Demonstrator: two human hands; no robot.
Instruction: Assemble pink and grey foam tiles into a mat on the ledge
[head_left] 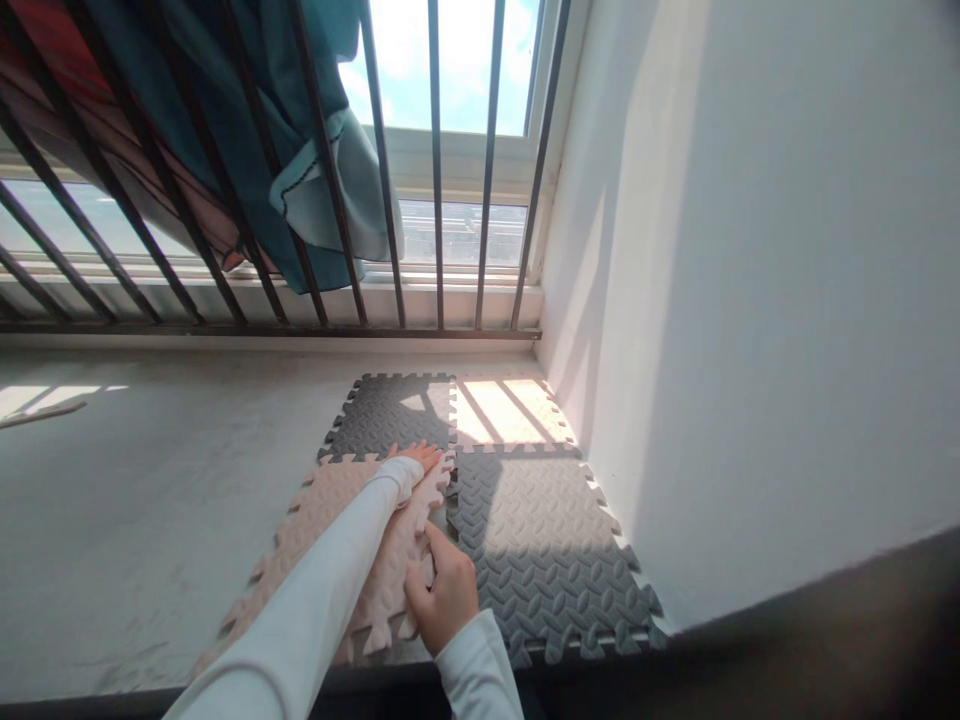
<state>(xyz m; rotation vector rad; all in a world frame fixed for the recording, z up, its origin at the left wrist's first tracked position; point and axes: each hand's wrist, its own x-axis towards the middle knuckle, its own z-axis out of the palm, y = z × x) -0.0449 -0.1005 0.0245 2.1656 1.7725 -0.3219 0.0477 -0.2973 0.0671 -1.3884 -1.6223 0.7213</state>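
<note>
A pink foam tile (390, 580) with toothed edges lies at the front left, its right edge raised off the floor. My left hand (420, 456) lies flat with fingers spread on its far right corner, where it meets a dark grey tile (386, 412). With thumb and fingers, my right hand (444, 590) pinches the raised right edge of the pink tile. Right beside it lies a larger-looking grey tile (547, 540), with a gap between the two. Behind that grey tile, a pale tile (510, 410) sits in striped sunlight.
A white wall (750, 300) rises along the right. Dark metal bars (439, 200) stand at the back before a window, with blue and red cloth (300, 180) behind them. A thin stick-like object (45, 415) lies on the grey floor (150, 520) at far left.
</note>
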